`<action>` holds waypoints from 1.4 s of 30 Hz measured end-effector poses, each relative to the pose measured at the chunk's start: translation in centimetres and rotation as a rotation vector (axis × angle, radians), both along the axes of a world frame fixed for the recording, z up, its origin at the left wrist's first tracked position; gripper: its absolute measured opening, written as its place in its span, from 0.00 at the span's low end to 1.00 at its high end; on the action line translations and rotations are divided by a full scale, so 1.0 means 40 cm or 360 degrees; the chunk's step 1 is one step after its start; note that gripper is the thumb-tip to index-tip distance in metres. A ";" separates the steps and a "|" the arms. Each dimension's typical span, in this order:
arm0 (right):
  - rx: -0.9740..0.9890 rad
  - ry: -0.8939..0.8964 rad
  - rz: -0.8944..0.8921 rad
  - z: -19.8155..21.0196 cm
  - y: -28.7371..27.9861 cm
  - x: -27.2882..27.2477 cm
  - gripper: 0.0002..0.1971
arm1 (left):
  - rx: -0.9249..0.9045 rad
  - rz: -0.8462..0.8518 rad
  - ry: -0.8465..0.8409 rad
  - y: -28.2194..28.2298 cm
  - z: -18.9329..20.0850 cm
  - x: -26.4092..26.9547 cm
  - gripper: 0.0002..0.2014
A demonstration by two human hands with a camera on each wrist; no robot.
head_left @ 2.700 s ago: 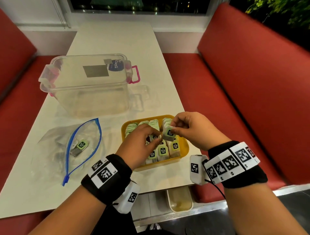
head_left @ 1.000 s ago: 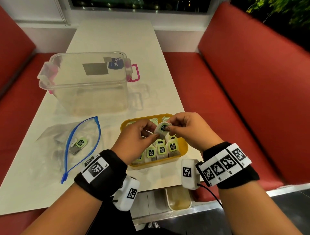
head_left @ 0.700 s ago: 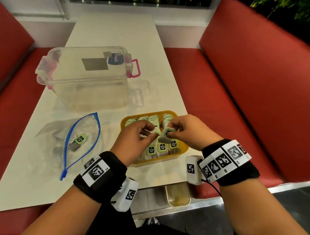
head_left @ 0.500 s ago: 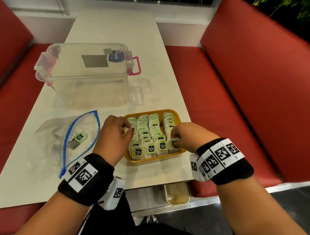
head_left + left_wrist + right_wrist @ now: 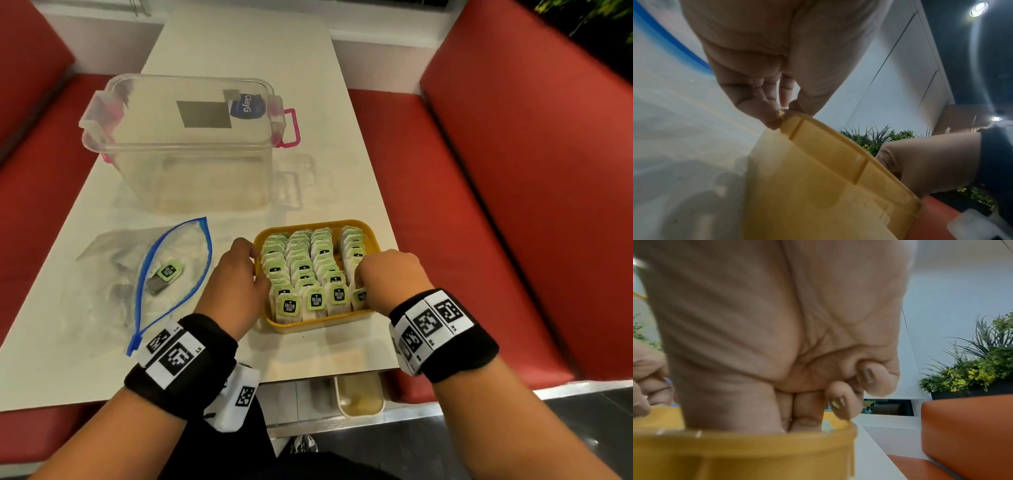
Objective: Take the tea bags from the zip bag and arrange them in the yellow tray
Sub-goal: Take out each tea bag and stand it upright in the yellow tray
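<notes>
The yellow tray (image 5: 318, 327) sits near the table's front edge, packed with rows of green-tagged tea bags (image 5: 308, 267). My left hand (image 5: 253, 260) is at the tray's left rim; in the left wrist view its fingers and thumb (image 5: 785, 112) pinch the rim's corner (image 5: 818, 178). My right hand (image 5: 359, 281) reaches down into the tray's right row. In the right wrist view its thumb and forefinger (image 5: 791, 423) are pressed together below the rim (image 5: 756, 451), and the tea bag they pinch is mostly hidden. The open zip bag (image 5: 102, 274) lies left of the tray with one tea bag (image 5: 168, 271) inside.
A clear lidded plastic box (image 5: 185, 144) with pink latches stands behind the bag and tray. The white table (image 5: 239, 41) runs away from me between red benches (image 5: 513, 205). The tray is close to the table's front right corner.
Both hands held a tea bag above the tray a second ago. The right hand has lowered it into the right row, and the left hand has moved to the tray's left rim.
</notes>
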State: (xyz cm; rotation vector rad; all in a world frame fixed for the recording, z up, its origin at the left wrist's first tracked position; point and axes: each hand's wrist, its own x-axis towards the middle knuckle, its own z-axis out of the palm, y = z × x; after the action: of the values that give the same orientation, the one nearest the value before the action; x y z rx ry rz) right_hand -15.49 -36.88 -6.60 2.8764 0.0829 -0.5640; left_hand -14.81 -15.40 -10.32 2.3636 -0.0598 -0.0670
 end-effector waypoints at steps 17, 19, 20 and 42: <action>0.0162 -0.0195 -0.0131 -0.012 -0.030 0.016 0.11 | -0.0023 0.0012 -0.0035 0.004 0.001 -0.004 0.12; 0.0161 -0.0193 -0.0131 -0.012 -0.025 0.017 0.11 | -0.0019 0.0031 -0.0028 0.006 -0.002 -0.004 0.12; 0.0168 -0.0189 -0.0129 -0.008 -0.024 0.017 0.10 | -0.0020 0.0037 -0.0021 0.006 -0.002 -0.006 0.12; 0.0507 0.0215 0.0711 -0.022 0.587 0.158 0.24 | 0.0185 0.0912 0.0271 0.498 -0.031 -0.056 0.20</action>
State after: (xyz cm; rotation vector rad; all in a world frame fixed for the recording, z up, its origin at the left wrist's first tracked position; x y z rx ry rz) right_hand -9.16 -13.40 -7.50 2.9593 0.8841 -0.7013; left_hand -17.04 4.51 -11.54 2.3906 0.7152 0.0076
